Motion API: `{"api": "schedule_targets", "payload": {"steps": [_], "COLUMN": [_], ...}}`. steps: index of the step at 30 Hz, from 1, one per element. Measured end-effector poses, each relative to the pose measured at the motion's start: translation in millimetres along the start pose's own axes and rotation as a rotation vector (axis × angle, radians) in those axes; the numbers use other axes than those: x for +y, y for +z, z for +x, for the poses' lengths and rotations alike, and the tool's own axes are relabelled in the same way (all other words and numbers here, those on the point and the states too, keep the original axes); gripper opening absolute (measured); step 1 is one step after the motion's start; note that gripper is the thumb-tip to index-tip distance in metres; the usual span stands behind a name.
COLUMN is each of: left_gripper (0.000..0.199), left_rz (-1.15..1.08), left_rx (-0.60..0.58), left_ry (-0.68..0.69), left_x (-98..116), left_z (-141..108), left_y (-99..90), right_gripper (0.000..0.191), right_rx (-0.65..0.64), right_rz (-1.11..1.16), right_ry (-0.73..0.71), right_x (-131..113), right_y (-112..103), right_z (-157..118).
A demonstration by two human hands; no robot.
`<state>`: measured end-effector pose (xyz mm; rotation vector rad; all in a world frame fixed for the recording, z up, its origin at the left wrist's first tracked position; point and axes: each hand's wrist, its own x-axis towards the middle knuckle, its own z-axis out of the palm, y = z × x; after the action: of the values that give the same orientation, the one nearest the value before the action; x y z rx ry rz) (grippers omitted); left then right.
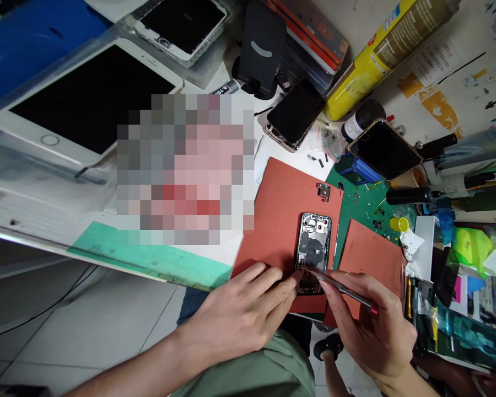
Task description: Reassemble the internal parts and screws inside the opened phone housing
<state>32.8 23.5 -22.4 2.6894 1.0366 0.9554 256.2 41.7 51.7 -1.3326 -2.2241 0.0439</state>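
An opened smartphone (pixel 315 248) lies on a red-brown mat (pixel 273 220) with its inner parts exposed. My left hand (pixel 250 311) reaches in from the left, fingers bent and pressed together, holding the phone at its lower left edge; its thumb is hidden. Held pen-like in my right hand (pixel 374 325) is a slim metal screwdriver-like tool (pixel 347 290) with a red end. Its tip points into the lower part of the phone, close to my left fingertips. A small metal phone part (pixel 323 191) sits on the mat above the phone.
A second red-brown mat (pixel 374 256) lies to the right on a green work surface (pixel 349 190) with small scraps. Behind are another phone (pixel 295 113), a phone on a stand (pixel 386 149) and a yellow spray can (pixel 380 60). A large white-framed device (pixel 95 99) and a blurred-out patch fill the left.
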Motion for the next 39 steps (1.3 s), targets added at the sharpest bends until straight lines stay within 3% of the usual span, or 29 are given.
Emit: {"api": "schedule_targets", "payload": {"steps": [5,9,18,39], "left_gripper": [0.016,0.024,0.017,0.019], "left_rz": [-0.023,-0.047,-0.017,-0.025], "left_rx": [0.004,0.034,0.072,0.098], "left_ry": [-0.012,-0.034,-0.030,-0.028], "left_x": [0.0,1.7,3.4,3.7], "left_z": [1.0,0.8,-2.3,-1.6], "left_y": [1.5,2.5,3.4,4.3], "right_gripper": [0.025,0.031,0.030,0.031], "right_rx": [-0.136,-0.142,-0.244,-0.306], "right_rz": [-0.040,-0.123,0.012,0.113], "right_ry": [-0.113,-0.242,-0.358,-0.343], "right_x": [-1.8,1.1,3.5,1.6], "right_y": [-8.1,-11.9,-9.9,-8.8], "right_z": [10.9,17.1,30.3,39.6]}}
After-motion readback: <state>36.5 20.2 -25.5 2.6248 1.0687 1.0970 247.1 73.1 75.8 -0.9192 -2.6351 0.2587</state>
